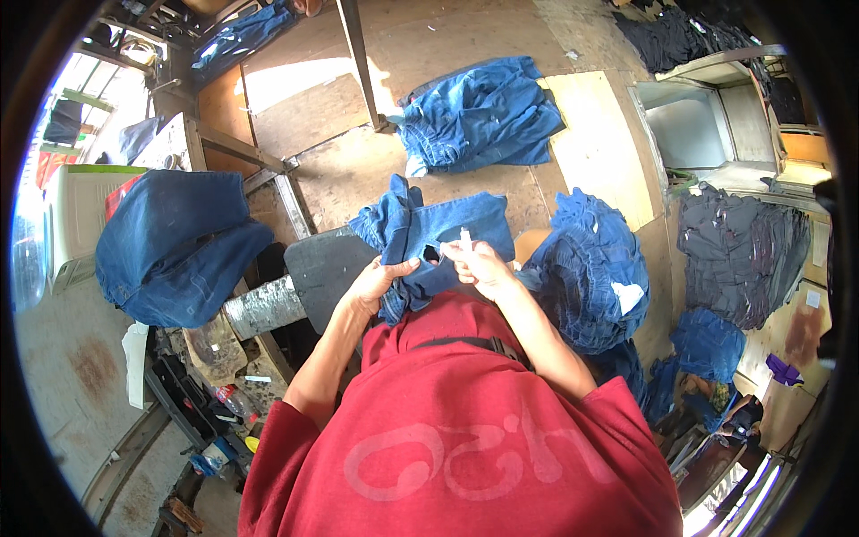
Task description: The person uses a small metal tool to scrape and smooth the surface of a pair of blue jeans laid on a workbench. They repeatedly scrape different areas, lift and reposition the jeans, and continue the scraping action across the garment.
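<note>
A blue denim garment [420,228] lies bunched over a dark padded board [318,268] in front of me. My left hand [380,277] grips a fold of the denim at its near edge. My right hand [479,264] is closed on the fabric just to the right and pinches a small white slender object [465,238] that sticks up from the fingers. The two hands are close together, a few centimetres apart. My red shirt hides the lower part of the garment.
A folded stack of blue jeans [479,112] lies farther out on the wooden surface. A heap of blue denim [591,268] sits to my right, dark grey garments [743,251] beyond it. More jeans [174,246] hang on the left. Bottles and tools lie low left.
</note>
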Demonstrator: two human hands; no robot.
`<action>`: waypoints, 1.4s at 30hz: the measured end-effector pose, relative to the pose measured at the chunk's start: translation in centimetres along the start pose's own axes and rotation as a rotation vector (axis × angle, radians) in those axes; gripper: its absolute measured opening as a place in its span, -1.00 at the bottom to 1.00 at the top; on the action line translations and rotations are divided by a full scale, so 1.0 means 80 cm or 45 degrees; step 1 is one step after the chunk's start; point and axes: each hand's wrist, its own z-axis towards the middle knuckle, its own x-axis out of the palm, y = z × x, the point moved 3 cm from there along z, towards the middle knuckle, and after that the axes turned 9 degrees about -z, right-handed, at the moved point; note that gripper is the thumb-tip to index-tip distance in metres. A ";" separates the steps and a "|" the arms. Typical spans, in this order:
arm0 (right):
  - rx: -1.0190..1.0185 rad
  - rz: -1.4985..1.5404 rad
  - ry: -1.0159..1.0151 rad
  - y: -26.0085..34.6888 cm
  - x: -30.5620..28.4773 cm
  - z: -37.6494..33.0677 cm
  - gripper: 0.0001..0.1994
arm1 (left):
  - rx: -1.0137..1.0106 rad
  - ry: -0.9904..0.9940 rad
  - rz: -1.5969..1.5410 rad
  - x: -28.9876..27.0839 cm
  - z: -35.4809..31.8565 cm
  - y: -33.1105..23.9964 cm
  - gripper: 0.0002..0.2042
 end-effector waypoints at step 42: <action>-0.222 -0.705 -0.324 0.021 0.002 -0.009 -0.79 | 0.061 -0.575 0.406 0.016 0.020 0.005 -0.14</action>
